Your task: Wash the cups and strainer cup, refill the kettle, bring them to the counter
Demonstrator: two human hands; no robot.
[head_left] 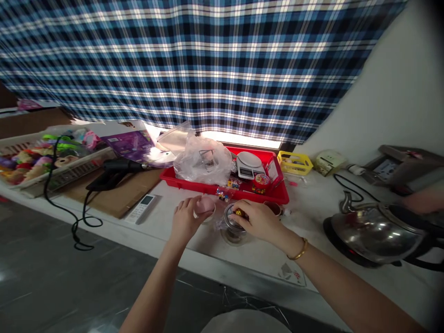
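Observation:
My left hand (187, 215) is closed around the side of a small round pink piece (206, 205) with a pale rim below it; whether it is a lid or a cup I cannot tell. With thumb and fingertips, my right hand (258, 219) pinches a small shiny gold thing (239, 212), too small to name. Directly under those fingers stands a glass jar (235, 237) with a metal rim. Clear crinkled plastic lies against the jar's left side. Behind the right hand, a dark reddish round container (274, 208) is partly hidden.
A red tray (194, 186) behind my hands holds a plastic bag (204, 162) and a white scale (249, 164). On the right stands a steel kettle (371, 233). Leftward lie a remote control (140, 209), a black corded heat gun (114, 173) and a toy-filled basket (62, 178).

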